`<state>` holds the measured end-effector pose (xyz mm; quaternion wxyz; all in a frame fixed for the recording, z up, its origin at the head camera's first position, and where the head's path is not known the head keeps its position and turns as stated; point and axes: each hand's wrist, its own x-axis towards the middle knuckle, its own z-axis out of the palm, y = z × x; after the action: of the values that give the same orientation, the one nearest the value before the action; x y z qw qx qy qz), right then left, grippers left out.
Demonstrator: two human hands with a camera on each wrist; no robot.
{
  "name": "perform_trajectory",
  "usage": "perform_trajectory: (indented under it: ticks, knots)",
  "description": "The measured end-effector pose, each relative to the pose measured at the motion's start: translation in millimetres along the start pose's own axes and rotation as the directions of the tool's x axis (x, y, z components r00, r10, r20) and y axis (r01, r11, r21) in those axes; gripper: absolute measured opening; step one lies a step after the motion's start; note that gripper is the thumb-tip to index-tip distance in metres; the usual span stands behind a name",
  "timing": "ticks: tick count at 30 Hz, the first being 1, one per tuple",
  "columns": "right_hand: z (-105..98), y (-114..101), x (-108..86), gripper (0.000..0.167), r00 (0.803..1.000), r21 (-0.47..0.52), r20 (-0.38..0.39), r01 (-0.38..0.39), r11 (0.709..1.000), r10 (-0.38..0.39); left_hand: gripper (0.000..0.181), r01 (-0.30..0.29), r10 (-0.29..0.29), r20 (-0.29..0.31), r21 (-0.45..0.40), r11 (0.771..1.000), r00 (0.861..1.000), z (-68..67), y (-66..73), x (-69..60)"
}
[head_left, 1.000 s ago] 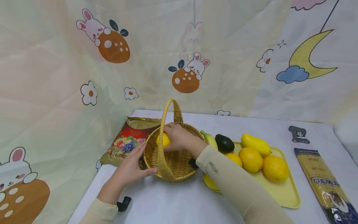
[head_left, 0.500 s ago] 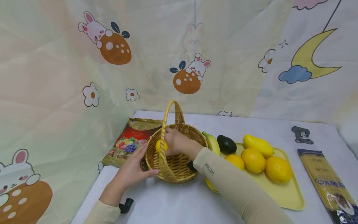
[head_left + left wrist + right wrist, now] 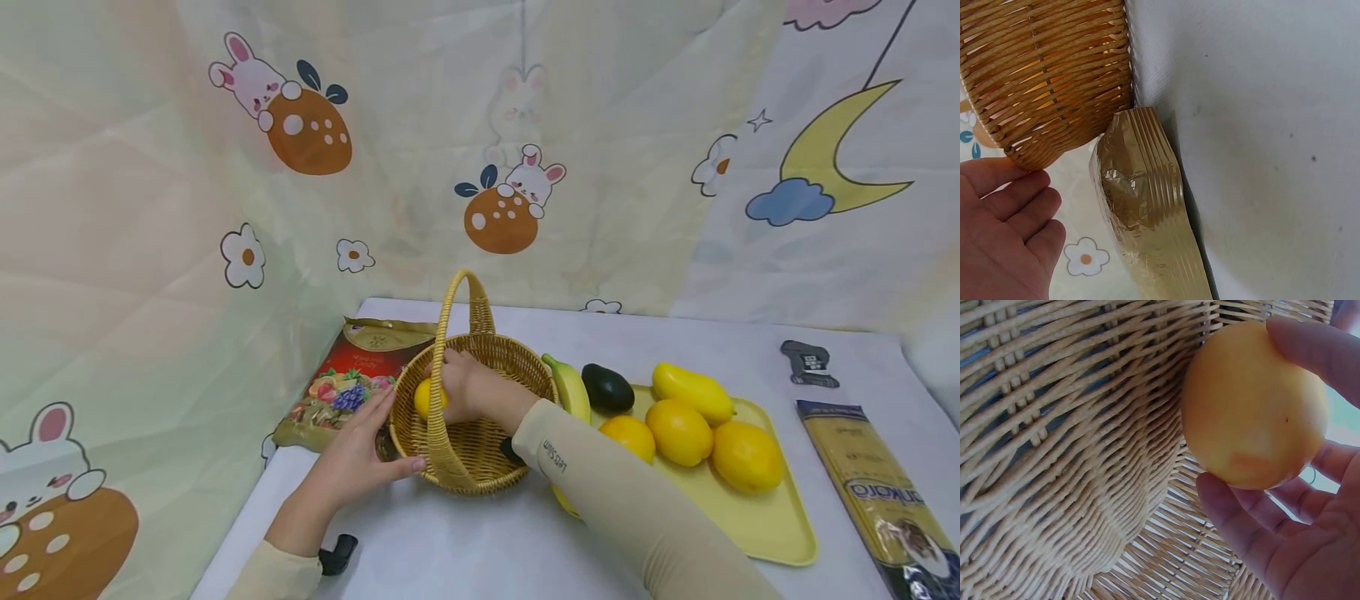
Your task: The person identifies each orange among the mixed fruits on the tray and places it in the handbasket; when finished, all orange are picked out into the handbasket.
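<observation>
The wicker basket (image 3: 480,454) stands upright on the white cloth, its tall handle arching over it. Inside, toward the left wall, my right hand (image 3: 472,387) grips a round yellow-orange fruit (image 3: 425,399). The right wrist view shows this fruit (image 3: 1254,406) between thumb and fingers, close against the woven wall. My left hand (image 3: 356,462) rests outside the basket, thumb spread toward its front and fingers along its left side. In the left wrist view, fingertips (image 3: 1035,178) touch the edge of the basket (image 3: 1047,75); the thumb is out of sight there.
A candy bag (image 3: 356,358) lies behind and left of the basket. To the right, a yellow tray (image 3: 750,537) carries several yellow fruits, with a banana (image 3: 568,387) and an avocado (image 3: 607,388) near its left edge. A gold packet (image 3: 873,492) lies farther right.
The fruit and my right hand have moved slightly lower and left inside the basket. My left hand keeps its place at the basket's side.
</observation>
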<state>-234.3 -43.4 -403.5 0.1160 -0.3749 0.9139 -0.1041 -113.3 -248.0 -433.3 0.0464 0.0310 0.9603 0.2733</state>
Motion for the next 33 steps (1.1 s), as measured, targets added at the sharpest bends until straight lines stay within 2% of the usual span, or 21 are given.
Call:
perform_trajectory:
  ticks: [8, 19, 26, 33]
  knots:
    - [2.3, -1.4, -3.7, 0.065, 0.999, 0.011, 0.018, -0.046, 0.999, 0.046, 0.129, -0.004, 0.004, 0.007, -0.001, 1.000, 1.000, 1.2, 1.6, 0.0]
    - [-1.7, -1.0, -6.9, 0.071, 0.999, -0.091, 0.026, -0.032, 0.995, 0.034, 0.130, -0.009, 0.009, 0.012, 0.010, 1.000, 1.000, 2.2, 3.6, 0.7]
    - [-13.3, -3.3, -15.4, 0.077, 0.999, -0.081, -0.013, -0.041, 0.996, 0.040, 0.129, -0.015, 0.015, 0.013, 0.001, 1.000, 1.000, 0.5, 3.0, 1.8]
    - [-32.9, -5.3, -29.3, 0.059, 0.996, -0.068, -0.084, -0.016, 0.998, 0.010, 0.130, -0.025, 0.025, 0.001, 0.013, 1.000, 1.000, 0.1, -1.3, 0.6]
